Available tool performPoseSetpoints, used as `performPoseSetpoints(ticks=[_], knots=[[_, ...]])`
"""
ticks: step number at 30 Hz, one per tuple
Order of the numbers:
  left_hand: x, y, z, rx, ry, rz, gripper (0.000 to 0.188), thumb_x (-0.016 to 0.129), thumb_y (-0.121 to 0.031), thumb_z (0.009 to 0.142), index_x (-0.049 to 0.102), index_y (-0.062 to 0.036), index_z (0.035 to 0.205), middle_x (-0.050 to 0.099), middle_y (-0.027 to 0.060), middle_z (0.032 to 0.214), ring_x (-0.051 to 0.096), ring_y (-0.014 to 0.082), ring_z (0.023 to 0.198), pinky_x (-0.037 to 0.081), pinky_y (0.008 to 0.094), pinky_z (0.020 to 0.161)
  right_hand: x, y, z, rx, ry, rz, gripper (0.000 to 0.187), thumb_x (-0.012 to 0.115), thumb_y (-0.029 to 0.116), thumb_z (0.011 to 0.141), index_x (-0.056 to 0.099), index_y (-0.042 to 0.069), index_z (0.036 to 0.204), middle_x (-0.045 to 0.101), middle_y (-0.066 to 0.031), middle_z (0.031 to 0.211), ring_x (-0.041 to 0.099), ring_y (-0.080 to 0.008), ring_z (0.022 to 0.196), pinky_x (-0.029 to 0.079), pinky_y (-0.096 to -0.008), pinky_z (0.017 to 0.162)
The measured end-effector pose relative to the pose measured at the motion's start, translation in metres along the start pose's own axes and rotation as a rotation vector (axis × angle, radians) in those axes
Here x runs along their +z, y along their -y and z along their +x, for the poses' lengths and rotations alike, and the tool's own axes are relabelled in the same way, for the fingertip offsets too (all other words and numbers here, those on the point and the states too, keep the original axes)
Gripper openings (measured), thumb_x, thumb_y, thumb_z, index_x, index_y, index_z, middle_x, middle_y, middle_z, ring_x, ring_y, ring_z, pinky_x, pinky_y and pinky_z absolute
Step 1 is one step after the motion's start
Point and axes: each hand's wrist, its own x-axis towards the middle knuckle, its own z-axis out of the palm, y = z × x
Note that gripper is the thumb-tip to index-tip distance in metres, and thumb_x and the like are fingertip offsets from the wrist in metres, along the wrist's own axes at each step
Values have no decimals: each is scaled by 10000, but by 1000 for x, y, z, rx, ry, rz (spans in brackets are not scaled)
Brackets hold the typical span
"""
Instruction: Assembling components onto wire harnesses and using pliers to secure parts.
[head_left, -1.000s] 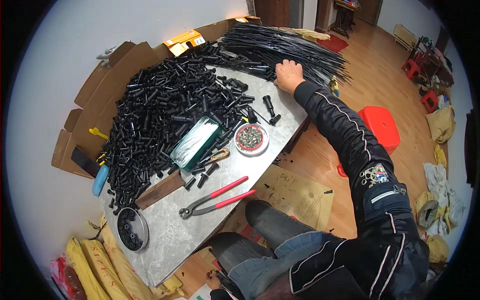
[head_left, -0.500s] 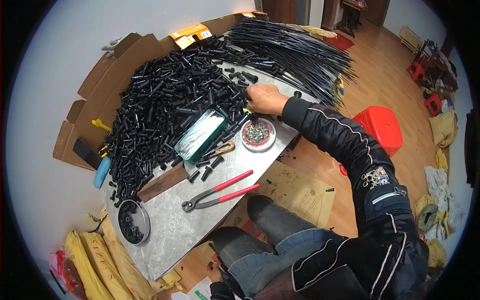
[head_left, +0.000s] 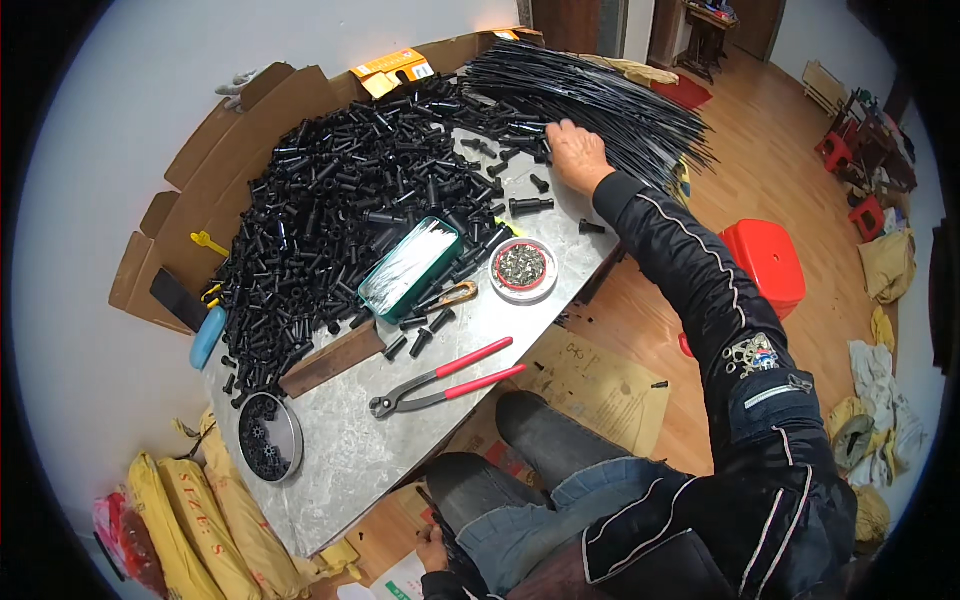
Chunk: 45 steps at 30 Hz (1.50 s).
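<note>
My right hand [head_left: 578,155] is at the far right of the table, fingers curled down at the edge of a bundle of long thin black rods [head_left: 600,100]. What its fingers hold, if anything, is hidden. Just left of it spreads a big heap of short black flanged tubes [head_left: 340,200], with a few loose ones, such as a larger black tube [head_left: 531,206], lying apart on the metal top. Low in the view, beside my leg, my left hand [head_left: 432,550] is closed and partly hidden; dark, slim pieces lie against it.
On the table [head_left: 340,450] are red-handled pincers [head_left: 440,382], a round dish of small metal bits [head_left: 522,268], a green box of white strips [head_left: 410,265], a wooden block [head_left: 330,360] and a round tin [head_left: 270,440]. Cardboard [head_left: 190,190] walls the back. A red stool [head_left: 765,262] stands right.
My right hand has moved away and to the right, from the heap near the round dish to the rods. Loose black tubes now show where it was. My left hand stays low.
</note>
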Motion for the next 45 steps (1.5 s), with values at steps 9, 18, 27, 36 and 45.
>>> performPoseSetpoints(ticks=[9,18,27,36,45], knots=[[89,-381,-156,1098,210,252,193,629,48,797,669,-3,978,627,139,821,602,245,708,481,309,641,4,-22,1,54,144,-59,144,559,117,774,675,31,786,655,-185,865,665,-343,812,520,-450,681],[228,-531,-123,1624,250,473,412,740,-74,692,618,-91,1086,534,126,1143,500,338,1100,403,439,892,-14,-4,-9,-49,-50,176,282,574,151,814,592,70,1083,608,-130,1073,579,-284,1038,454,-414,827],[258,-536,-101,1609,230,462,384,697,-20,689,632,-102,1059,548,120,1122,487,346,1125,401,451,921,5,36,-19,-457,264,358,834,576,590,823,266,149,1459,316,-207,1432,249,-418,1345,226,-674,1013],[259,-536,-84,1558,312,371,290,662,-30,738,633,-76,1023,552,129,1060,510,340,1074,406,440,912,69,107,57,-385,169,348,784,615,428,840,244,121,1459,343,-200,1408,326,-396,1275,303,-597,966],[273,-521,-80,1458,316,391,322,511,-16,782,581,8,1096,513,193,1187,459,342,1149,414,387,910,86,219,153,-128,271,569,635,551,132,849,285,100,1425,423,-248,1249,516,-463,1098,445,-560,874]])
